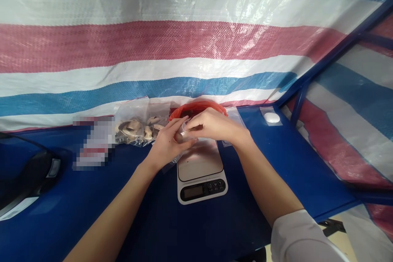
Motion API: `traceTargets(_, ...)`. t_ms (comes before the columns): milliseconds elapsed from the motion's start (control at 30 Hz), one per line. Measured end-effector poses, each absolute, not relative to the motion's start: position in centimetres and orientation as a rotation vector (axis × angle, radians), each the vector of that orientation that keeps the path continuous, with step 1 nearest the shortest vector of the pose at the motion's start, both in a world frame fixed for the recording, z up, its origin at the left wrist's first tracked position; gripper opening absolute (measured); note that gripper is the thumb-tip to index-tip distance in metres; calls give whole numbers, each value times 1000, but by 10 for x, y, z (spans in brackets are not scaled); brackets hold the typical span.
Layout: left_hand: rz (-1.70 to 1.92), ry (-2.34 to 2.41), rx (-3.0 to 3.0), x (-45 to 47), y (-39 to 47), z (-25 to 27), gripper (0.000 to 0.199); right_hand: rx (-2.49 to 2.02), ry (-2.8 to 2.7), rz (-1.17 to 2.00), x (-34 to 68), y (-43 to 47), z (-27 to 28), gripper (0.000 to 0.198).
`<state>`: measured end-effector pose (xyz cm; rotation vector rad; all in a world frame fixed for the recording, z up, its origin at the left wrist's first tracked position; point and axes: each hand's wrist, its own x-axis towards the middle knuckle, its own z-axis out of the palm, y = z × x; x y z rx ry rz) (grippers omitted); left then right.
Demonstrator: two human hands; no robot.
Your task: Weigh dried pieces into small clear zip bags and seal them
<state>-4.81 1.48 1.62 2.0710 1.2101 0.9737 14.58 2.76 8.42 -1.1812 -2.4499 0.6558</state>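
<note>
Both hands meet over the back part of a white kitchen scale (201,163), pinching a small clear plastic bag (183,129). My left hand (168,142) has its thumb and fingers closed on the bag's left side. From the right, my right hand (210,125) bends its fingers down onto the bag's upper edge. What the bag holds, if anything, is hidden by my fingers. Just behind the hands is a red plastic bag (196,106), open at the top, its contents mostly covered. The scale's display looks blank.
Left of my hands stand clear bags of dried pale-and-dark slices (130,129), perhaps mushroom. A blurred-out packet (96,143) and a black strapped object (27,172) lie farther left. A smooth white oval object (272,118) rests at right. Striped sheeting (184,41) rises behind the blue table (239,221).
</note>
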Motion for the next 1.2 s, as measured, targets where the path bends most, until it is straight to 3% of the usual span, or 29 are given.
traceTargets(167, 996, 1211, 2029, -50, 16, 19, 63, -911, -2336, 893, 152, 35, 78, 14)
traceTargets(267, 1055, 1234, 2022, -54, 18, 20, 62, -980, -2224, 905, 163, 42, 75, 20)
traceTargets(667, 1002, 1326, 1953, -81, 30, 29, 56, -1454, -2364, 688, 163, 65, 47, 22)
traceTargets(900, 969, 1327, 1950, -81, 30, 27, 58, -1738, -2473, 292, 140, 68, 31, 25)
traceTargets(1200, 1006, 1291, 1959, -75, 31, 22, 50, -1741, -2533, 174, 135, 67, 16, 31)
